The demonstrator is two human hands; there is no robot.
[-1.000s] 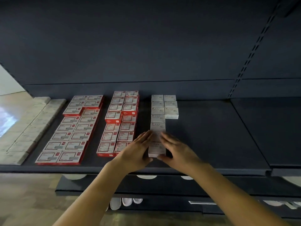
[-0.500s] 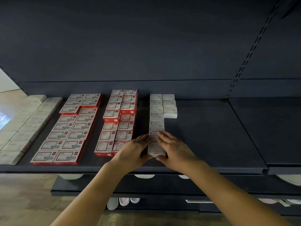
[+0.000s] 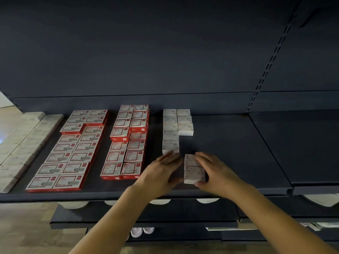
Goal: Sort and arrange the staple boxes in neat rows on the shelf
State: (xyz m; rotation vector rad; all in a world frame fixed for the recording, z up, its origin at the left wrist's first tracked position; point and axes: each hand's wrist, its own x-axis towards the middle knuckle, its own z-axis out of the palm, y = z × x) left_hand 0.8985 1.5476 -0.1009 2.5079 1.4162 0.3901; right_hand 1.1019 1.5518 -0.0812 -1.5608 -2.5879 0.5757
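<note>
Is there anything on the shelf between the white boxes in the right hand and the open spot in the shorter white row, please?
Nothing visible: the white boxes held by the right hand face bare shelf up to the shorter white row.

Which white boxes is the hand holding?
The two white boxes at the shelf's front, gripped by the right hand; they sit right of the white column, out of line.

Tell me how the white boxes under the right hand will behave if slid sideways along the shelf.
The white boxes look stiff and flat-bottomed, so they should slide, not roll. Two lie end to end, so they may separate unless the right hand spans both.
</note>
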